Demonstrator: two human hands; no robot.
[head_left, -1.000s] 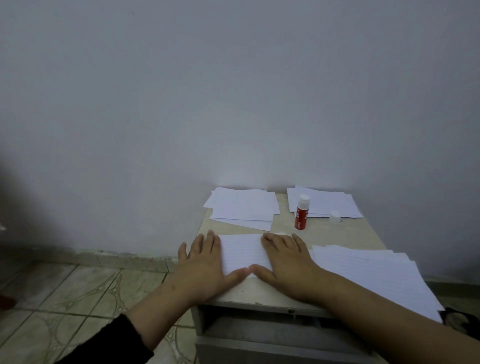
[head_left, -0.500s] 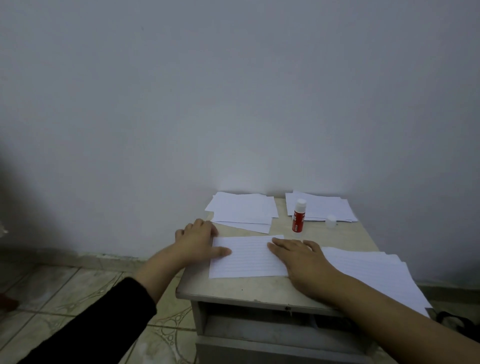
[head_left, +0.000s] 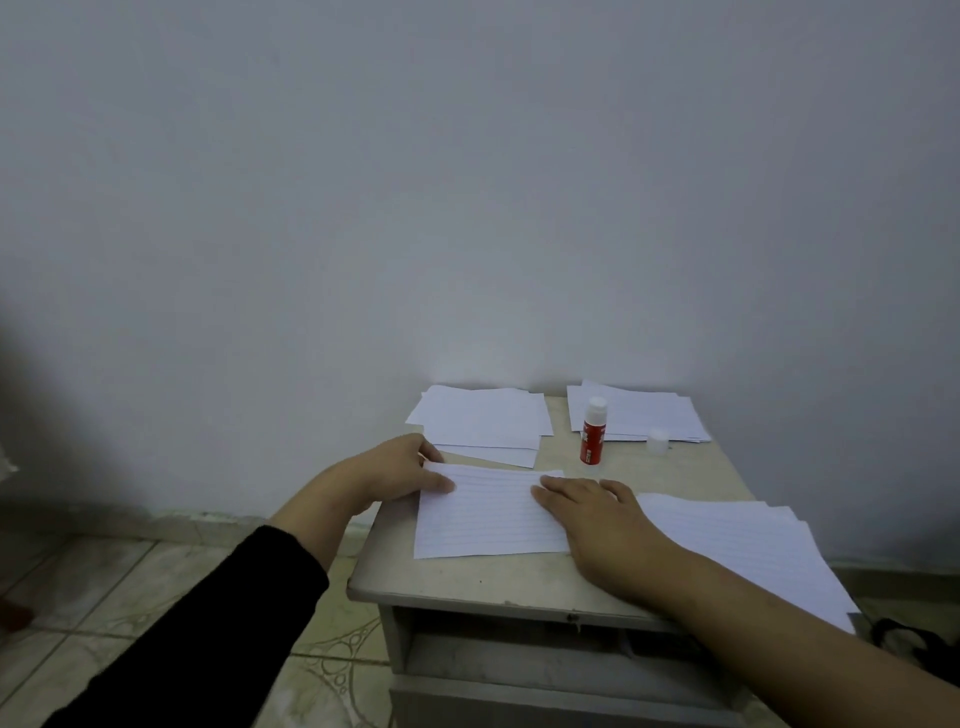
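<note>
A white lined sheet (head_left: 488, 514) lies flat on the small beige table (head_left: 467, 582), near its front left. My left hand (head_left: 395, 467) is at the sheet's upper left corner, thumb on top of the paper and fingers curled round the left edge. My right hand (head_left: 597, 525) lies flat with straight fingers on the sheet's right side, pressing it down.
A red glue stick (head_left: 592, 436) stands behind the sheet, its white cap (head_left: 657, 440) to the right. White paper stacks lie at back left (head_left: 483, 423) and back right (head_left: 639, 415); lined sheets (head_left: 727, 545) overhang the right edge. An open drawer (head_left: 519, 660) sits below.
Both hands were pressing side by side on the sheet's middle, thumbs touching. They have slid apart: the left to the left edge, the right to the right side.
</note>
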